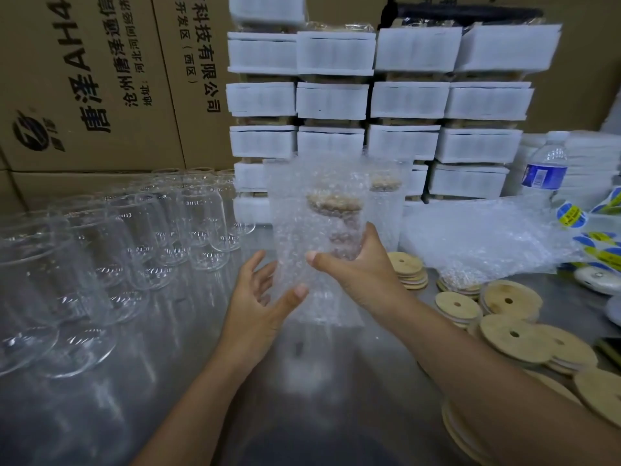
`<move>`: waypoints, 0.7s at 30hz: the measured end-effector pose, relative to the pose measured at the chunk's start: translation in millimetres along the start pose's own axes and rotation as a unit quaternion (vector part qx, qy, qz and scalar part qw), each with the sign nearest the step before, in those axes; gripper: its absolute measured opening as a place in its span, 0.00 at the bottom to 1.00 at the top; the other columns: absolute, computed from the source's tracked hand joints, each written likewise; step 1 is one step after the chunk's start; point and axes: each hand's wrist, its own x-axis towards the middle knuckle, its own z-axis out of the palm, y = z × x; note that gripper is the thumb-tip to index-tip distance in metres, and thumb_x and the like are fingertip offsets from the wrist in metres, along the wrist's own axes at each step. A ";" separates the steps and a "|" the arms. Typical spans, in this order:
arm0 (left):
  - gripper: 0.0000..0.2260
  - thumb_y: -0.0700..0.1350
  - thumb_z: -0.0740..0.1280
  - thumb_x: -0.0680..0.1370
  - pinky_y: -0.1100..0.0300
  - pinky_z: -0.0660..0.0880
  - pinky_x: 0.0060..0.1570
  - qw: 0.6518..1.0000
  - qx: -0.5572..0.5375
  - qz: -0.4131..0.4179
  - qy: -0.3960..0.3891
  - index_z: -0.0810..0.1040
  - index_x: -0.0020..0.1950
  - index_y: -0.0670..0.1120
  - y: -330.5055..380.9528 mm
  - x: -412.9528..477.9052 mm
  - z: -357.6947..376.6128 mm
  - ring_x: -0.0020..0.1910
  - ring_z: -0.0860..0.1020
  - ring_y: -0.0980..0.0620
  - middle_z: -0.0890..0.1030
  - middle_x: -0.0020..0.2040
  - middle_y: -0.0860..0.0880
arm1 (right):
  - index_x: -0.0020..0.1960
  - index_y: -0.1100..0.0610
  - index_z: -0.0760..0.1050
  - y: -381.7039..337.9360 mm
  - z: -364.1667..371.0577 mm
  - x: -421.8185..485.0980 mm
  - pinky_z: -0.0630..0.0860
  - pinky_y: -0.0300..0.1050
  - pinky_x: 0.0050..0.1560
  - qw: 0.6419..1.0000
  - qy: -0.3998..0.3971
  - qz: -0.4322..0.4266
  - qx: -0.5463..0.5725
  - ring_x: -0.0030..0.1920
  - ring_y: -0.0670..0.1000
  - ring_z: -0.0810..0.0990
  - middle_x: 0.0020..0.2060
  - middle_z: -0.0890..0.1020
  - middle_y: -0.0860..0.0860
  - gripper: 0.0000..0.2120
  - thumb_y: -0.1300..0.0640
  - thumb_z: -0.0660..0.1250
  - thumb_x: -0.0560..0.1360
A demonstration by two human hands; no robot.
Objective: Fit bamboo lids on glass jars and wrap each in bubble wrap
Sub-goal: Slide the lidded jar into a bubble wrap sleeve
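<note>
Jar (339, 237) upright in bubble wrap (295, 210), lid (334, 203) on top. Right hand (356, 264) curls round it; left hand (258, 297) is spread, thumb touching the wrap. Empty jars (141, 230) crowd the jar's left, loose lids (514, 338) its right.

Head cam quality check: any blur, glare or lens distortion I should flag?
Head view: heavy wide-angle bowing, the cardboard boxes lean at the left edge; the wrapped jar in the right hand is soft and hazy; bright glints on the empty glass jars; the steel table darkens toward the bottom edge; bamboo lids look fairly sharp.
</note>
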 end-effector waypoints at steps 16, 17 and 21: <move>0.28 0.61 0.71 0.57 0.67 0.71 0.46 0.998 -0.011 -0.009 0.059 0.69 0.54 0.59 -22.9 20.0 0.3 0.45 0.80 0.67 0.78 0.53 0.53 | 0.75 0.52 0.50 35.5 29.6 72.3 0.67 0.42 0.59 0.994 0.102 0.017 -0.034 0.64 0.50 0.70 0.64 0.69 0.51 0.46 0.52 0.75 0.68; 0.27 0.61 0.71 0.58 0.66 0.72 0.46 0.998 -0.010 -0.010 0.060 0.69 0.54 0.59 -24.0 20.2 0.8 0.45 0.80 0.66 0.78 0.53 0.53 | 0.75 0.53 0.49 36.9 29.2 73.1 0.67 0.43 0.61 0.993 0.109 0.016 -0.036 0.65 0.51 0.69 0.65 0.69 0.52 0.46 0.52 0.75 0.68; 0.28 0.63 0.71 0.57 0.64 0.72 0.48 0.998 -0.002 -0.015 0.064 0.69 0.54 0.59 -25.6 21.7 1.9 0.45 0.80 0.66 0.78 0.53 0.54 | 0.75 0.53 0.49 40.2 31.1 73.3 0.65 0.42 0.63 0.992 0.116 0.008 -0.047 0.67 0.51 0.67 0.67 0.67 0.52 0.45 0.52 0.75 0.68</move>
